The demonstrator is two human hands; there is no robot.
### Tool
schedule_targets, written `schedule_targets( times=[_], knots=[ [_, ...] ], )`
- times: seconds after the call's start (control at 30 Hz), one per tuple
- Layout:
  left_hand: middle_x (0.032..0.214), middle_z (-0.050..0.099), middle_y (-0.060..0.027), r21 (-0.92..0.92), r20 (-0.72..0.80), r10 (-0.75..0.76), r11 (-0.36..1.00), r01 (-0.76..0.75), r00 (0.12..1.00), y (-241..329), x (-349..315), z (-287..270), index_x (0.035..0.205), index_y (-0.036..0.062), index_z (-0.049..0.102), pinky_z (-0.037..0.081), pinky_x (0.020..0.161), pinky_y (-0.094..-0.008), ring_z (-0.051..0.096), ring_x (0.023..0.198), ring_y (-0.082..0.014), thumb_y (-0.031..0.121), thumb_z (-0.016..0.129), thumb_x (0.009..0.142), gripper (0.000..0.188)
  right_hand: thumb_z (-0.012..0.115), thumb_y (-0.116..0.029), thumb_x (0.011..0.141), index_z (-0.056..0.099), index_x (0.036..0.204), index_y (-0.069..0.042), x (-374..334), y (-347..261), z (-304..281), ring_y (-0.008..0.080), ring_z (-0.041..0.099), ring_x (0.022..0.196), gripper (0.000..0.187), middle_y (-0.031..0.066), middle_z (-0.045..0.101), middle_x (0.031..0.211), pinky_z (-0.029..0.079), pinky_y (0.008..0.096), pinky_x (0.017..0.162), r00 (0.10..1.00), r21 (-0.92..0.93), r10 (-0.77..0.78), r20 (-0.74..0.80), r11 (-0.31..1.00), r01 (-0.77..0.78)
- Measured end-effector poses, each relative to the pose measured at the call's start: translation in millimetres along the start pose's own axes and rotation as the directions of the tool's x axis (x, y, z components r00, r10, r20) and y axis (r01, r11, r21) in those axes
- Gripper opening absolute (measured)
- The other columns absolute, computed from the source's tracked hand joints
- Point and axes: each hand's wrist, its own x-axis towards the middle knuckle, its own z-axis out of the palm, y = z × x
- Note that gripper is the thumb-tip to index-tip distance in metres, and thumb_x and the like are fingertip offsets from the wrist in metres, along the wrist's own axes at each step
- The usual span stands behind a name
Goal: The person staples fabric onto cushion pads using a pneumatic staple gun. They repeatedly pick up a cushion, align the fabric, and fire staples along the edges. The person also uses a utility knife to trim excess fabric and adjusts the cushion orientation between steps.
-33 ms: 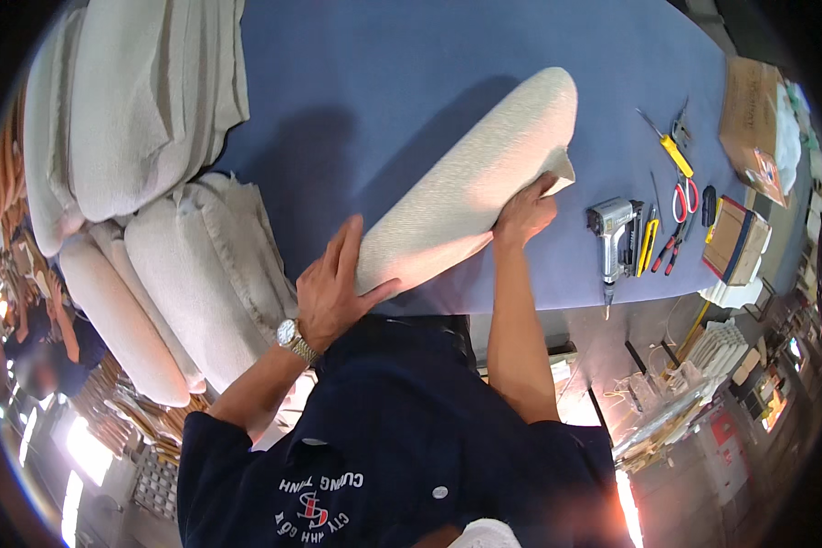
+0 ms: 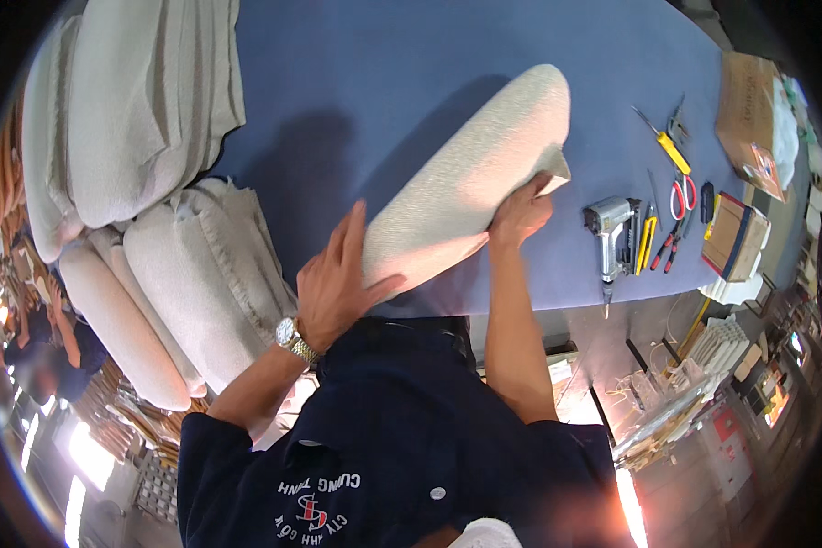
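A long beige fabric-covered cushion [image 2: 470, 169] is tilted on edge over the blue table, its far end up to the right. My right hand [image 2: 522, 212] is closed on the fabric edge along its near right side, and a loose flap of cloth sticks up beyond the fingers. My left hand [image 2: 336, 279], with a watch on the wrist, rests against the near left end. Its fingers are stretched out and the thumb is spread along the lower edge. The underside of the cushion is hidden.
Stacked beige cushions [image 2: 196, 265] fill the left side. On the blue table [image 2: 384, 55], to the right, lie a staple gun [image 2: 612, 228], a yellow cutter [image 2: 647, 239], red-handled scissors [image 2: 682, 196], pliers [image 2: 670, 251] and a yellow-handled screwdriver [image 2: 674, 153]. A cardboard box [image 2: 747, 114] stands beyond. Another person is at far left.
My left hand has moved slightly up along the cushion's near end. The cushion and my right hand have barely shifted.
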Motion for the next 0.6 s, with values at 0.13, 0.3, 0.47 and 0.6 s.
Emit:
schedule_targets(
  times=[0.13,0.3,0.47,0.6],
  knots=[
    [0.126,0.066,-0.0254,-0.004,0.164,-0.056,0.998,0.058,0.985,64.8,98.1,-19.4,0.155,0.0005,0.034,0.061,0.074,-0.0466,0.073,0.097,-0.0412,0.067,0.074,0.081,0.108,0.055,-0.038,0.105,0.071,0.104,0.010,1.7,0.7,4.3,0.0457,0.072,0.094,0.050,0.0306,0.073,0.097,0.052,0.0530,0.081,1.000,-0.081,-0.009,-0.016,0.997,0.007],
    [0.123,0.069,-0.0235,-0.162,0.005,0.167,0.973,-0.164,0.986,45.5,168.3,-1.8,0.153,0.0033,0.040,0.060,0.081,-0.0486,0.073,0.099,-0.0421,0.061,0.075,0.084,0.096,0.059,-0.029,0.100,0.073,0.113,0.000,3.6,-17.5,0.8,0.0391,0.073,0.091,0.034,0.0268,0.074,0.095,0.053,0.0453,0.084,1.000,0.068,0.005,0.026,0.998,-0.007],
    [0.129,0.069,-0.0230,-0.369,0.188,0.367,0.886,-0.280,0.911,27.3,190.6,-5.9,0.145,0.0037,0.053,0.054,0.098,-0.0451,0.069,0.117,-0.0381,0.048,0.080,0.086,0.078,0.054,-0.018,0.100,0.069,0.115,0.003,-33.6,10.0,-43.7,0.0270,0.073,0.090,0.029,0.0215,0.075,0.094,0.053,0.0413,0.081,0.992,0.287,-0.044,0.116,0.958,0.009],
    [0.131,0.068,-0.0232,-0.339,0.503,0.519,0.854,-0.395,0.691,71.3,176.2,34.1,0.147,0.0046,0.054,0.052,0.102,-0.0428,0.068,0.119,-0.0354,0.046,0.080,0.087,0.077,0.053,-0.023,0.105,0.066,0.110,0.008,-117.0,91.6,-107.2,0.0178,0.066,0.083,0.034,0.0143,0.070,0.084,0.051,0.0384,0.075,0.988,0.307,0.108,0.107,0.942,-0.136]
  ],
)
